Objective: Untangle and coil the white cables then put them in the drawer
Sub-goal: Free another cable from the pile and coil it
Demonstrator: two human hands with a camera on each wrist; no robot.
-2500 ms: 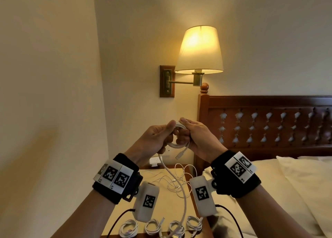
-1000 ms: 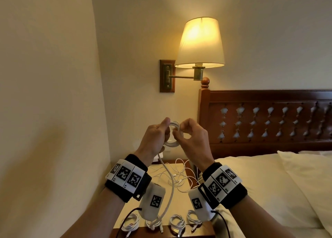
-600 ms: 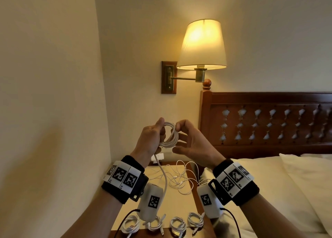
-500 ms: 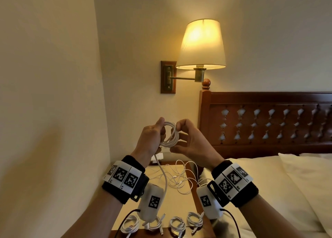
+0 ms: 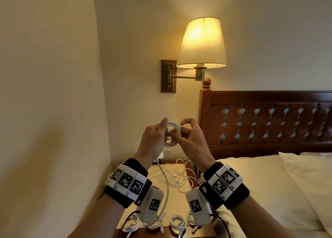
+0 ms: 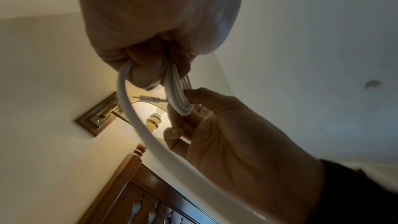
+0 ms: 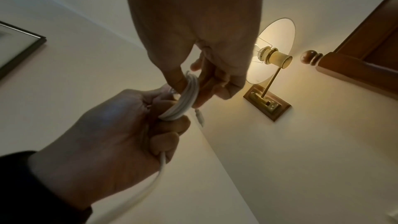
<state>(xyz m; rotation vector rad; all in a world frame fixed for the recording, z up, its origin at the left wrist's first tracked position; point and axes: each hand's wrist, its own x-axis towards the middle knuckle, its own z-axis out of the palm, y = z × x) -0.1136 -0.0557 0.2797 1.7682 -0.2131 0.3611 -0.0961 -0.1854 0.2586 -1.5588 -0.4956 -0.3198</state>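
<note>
Gripping one white cable coil (image 5: 172,133) between left hand (image 5: 152,140) and right hand (image 5: 193,141), fingers curled round it, four coiled cables (image 5: 177,223) on nightstand (image 5: 176,201).

My left hand (image 5: 152,140) covers the near side of the coil (image 5: 173,134). Below my wrists, the wrist cameras (image 5: 152,204) mask parts of the finished coils (image 5: 177,223); no drawer visible.
</note>
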